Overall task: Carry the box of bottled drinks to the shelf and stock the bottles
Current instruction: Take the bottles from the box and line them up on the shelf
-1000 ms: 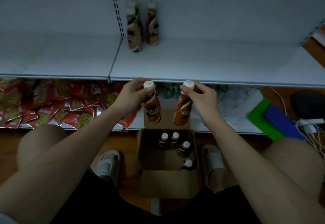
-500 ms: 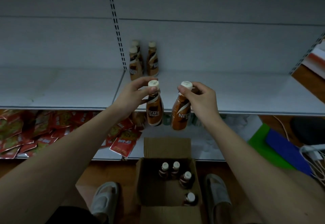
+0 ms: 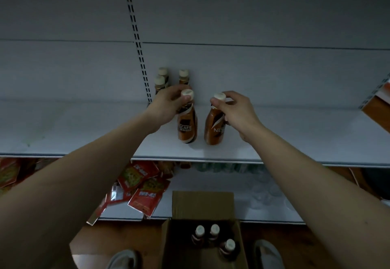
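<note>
Two bottles [image 3: 199,125] stand side by side near the shelf's [image 3: 285,142] front edge, three bottles [image 3: 168,78] behind at its back, the box [image 3: 202,245] below.

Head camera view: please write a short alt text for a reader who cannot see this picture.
A person's left hand and right hand each grip a brown coffee bottle near its cap, holding the left bottle and right bottle over a white shelf. Three more bottles stand at the back, and an open cardboard box below holds three bottles.

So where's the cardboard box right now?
In the head view the cardboard box sits open on the floor at bottom centre, below the white shelf, with three bottles showing inside.
</note>
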A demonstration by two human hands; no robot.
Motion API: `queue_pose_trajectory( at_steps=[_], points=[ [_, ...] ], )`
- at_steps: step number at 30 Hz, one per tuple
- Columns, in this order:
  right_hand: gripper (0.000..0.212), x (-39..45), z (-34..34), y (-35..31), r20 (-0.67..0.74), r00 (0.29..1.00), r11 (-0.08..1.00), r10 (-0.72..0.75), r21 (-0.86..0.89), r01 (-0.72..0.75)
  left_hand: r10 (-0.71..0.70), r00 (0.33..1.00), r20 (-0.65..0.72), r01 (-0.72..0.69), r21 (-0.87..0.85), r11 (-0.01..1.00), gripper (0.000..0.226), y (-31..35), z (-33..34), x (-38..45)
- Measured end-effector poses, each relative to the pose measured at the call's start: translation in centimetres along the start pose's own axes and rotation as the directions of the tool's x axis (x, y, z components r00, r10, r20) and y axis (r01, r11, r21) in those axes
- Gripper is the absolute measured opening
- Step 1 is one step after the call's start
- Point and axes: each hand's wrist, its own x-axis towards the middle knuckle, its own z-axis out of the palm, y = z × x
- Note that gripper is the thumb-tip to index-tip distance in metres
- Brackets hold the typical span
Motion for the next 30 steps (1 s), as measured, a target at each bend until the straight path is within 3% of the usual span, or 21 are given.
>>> queue_pose_trajectory(
  at_steps=[12,23,30],
  points=[
    [0.033,11.2,2.7,1.9,-0.101,0.992,0.989,-0.079,-0.129,0.066,0.015,0.997,-0.079,0.0,0.19,0.982,0.032,-2.4,-0.2,7.2],
    [0.032,14.9,5.1,3.7,-0.106,0.987,0.978,-0.122,-0.184,0.101,-0.018,0.998,-0.053,0.031,0.259,0.965,0.031,-4.1,-0.4,10.1],
    [0.028,16.8,6.2,3.4,-0.12,0.982,0.976,-0.144,-0.183,0.121,0.028,1.0,0.009,-0.029,0.394,0.919,0.029,-3.9,-0.3,10.9]
  ],
)
